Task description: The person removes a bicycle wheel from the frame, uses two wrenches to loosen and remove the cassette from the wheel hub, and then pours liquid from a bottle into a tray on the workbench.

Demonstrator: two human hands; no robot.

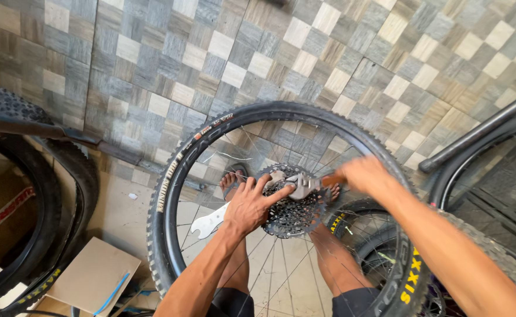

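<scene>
Head view looks straight down on a bicycle wheel (170, 194) standing upright between the person's bare legs, its knobby tyre arching across the middle of the frame. At the hub sits the black cassette (290, 214), a stack of toothed cogs. The left hand (251, 205) comes up from below with the forearm nearly vertical; its fingers (275, 194) are spread wide and pressed flat on the cassette's left side, over a flat silver wrench (209, 222) that sticks out down-left from under the palm. The right hand (360, 175) reaches in from the right, forearm slanting down from the lower right corner, its fingers curled tight around the orange handle of a metal tool (305, 185) whose head rests on the cassette's top. More tyres (64, 170) lean at left and right, and cardboard (93, 276) lies on the floor.
</scene>
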